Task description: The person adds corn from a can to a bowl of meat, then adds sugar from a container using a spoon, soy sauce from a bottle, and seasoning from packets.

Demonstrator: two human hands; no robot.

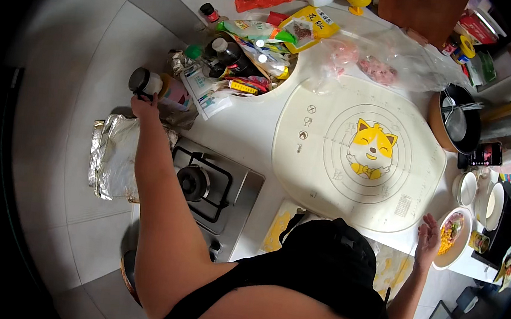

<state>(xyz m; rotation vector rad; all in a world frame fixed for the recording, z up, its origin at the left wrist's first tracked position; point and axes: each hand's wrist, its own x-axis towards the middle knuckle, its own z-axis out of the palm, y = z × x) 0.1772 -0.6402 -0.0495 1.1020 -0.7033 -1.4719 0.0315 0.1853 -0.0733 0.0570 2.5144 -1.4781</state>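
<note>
Far out to the left, my left hand (146, 106) has its fingers closed at the dark handle of a jar (154, 83) with a dark lid (139, 79) and pale contents. A pink-labelled container (174, 93) stands right beside it. My right hand (428, 239) is empty, its fingers apart, next to a white bowl (463, 248) of corn kernels (447, 240) and pinkish minced meat (456, 221). Before me a cream silicone kneading mat (295, 171), printed with rings and a yellow cartoon dog, lies flat on the white counter (248, 132).
Left of the mat are a gas hob (239, 194), foil-wrapped panels (118, 157) and a round bin (283, 87) crowded with bottles and packets. Bagged meat (378, 71) lies behind the mat. A pot (434, 115) with utensils, a phone (485, 154) and small bowls (464, 188) stand right.
</note>
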